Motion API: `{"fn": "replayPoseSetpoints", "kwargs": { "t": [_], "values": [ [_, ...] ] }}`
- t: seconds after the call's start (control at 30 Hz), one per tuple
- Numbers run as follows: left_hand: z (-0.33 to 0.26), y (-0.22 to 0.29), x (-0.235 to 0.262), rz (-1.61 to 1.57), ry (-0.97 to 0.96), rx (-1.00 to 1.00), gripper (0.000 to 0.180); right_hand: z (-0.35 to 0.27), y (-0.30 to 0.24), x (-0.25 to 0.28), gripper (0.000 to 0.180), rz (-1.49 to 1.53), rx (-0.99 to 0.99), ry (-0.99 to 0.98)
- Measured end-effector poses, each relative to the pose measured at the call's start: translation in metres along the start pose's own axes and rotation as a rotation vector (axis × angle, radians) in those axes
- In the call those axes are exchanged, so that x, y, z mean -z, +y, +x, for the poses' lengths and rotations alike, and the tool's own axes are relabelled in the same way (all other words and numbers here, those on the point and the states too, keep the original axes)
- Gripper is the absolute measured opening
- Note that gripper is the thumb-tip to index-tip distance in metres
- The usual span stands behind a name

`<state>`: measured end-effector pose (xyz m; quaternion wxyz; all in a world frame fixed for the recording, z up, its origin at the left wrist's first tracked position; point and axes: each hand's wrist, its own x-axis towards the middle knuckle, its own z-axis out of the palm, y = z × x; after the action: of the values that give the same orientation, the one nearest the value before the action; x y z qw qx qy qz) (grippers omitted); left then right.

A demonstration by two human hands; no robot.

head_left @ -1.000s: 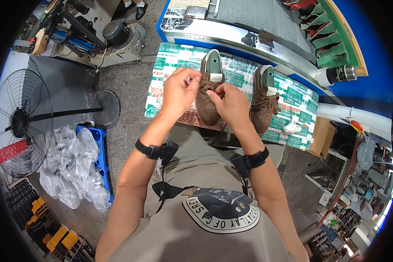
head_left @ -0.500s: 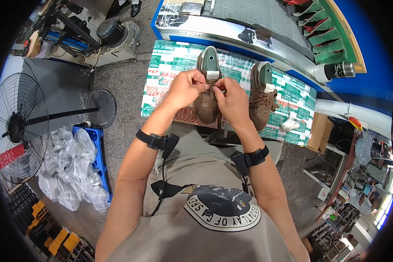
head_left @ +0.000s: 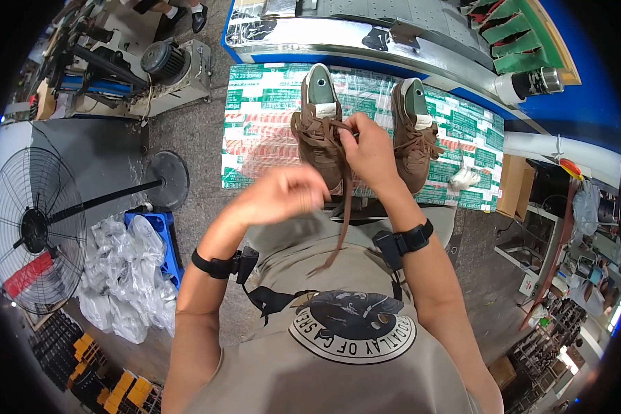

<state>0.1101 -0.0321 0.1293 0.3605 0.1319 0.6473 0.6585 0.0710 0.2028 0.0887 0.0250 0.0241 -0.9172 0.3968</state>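
Workshop floor all around, a big fan (head_left: 38, 228) off to the person's left and clear bags (head_left: 127, 276) heaped beside it. Up ahead, a counter (head_left: 255, 148) wrapped in green-printed sheet carries two brown shoes. Left shoe (head_left: 319, 134) sits under the hands, right shoe (head_left: 415, 131) stands just beside it, already laced by the look of it.

Right hand (head_left: 369, 152) is pressed down on the left shoe's tongue area, fingers pinching the lace (head_left: 339, 221) at the eyelets. Left hand (head_left: 290, 193) is curled, pulled back toward the body; it's blurred, so I can't tell for sure whether it grips anything. A long lace end hangs slack down toward the shirt.

Risks from here, as I judge it: that dangling end could slide out of an eyelet if the pinch loosens. A hard tug could drag the shoe off the counter's near edge, since it sits close to it. Uneven pulling could leave one lace end too short.
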Motion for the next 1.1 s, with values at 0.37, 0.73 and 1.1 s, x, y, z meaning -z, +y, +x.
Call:
{"fn": "replayPoseSetpoints", "kwargs": {
  "t": [0.37,0.73,1.1],
  "values": [
    [0.070,-0.058,-0.003,0.636,0.683,-0.268,0.016,-0.001,-0.010,0.106,0.029,2.273,0.013,-0.509],
    [-0.004,-0.033,-0.031,0.595,-0.323,-0.090,0.017,-0.009,-0.019,-0.005,0.038,0.334,-0.256,-0.128],
    [-0.022,-0.027,0.053,0.348,0.617,-0.033,0.010,0.008,-0.003,-0.009,0.027,-0.023,0.131,0.111]
  ]
}}
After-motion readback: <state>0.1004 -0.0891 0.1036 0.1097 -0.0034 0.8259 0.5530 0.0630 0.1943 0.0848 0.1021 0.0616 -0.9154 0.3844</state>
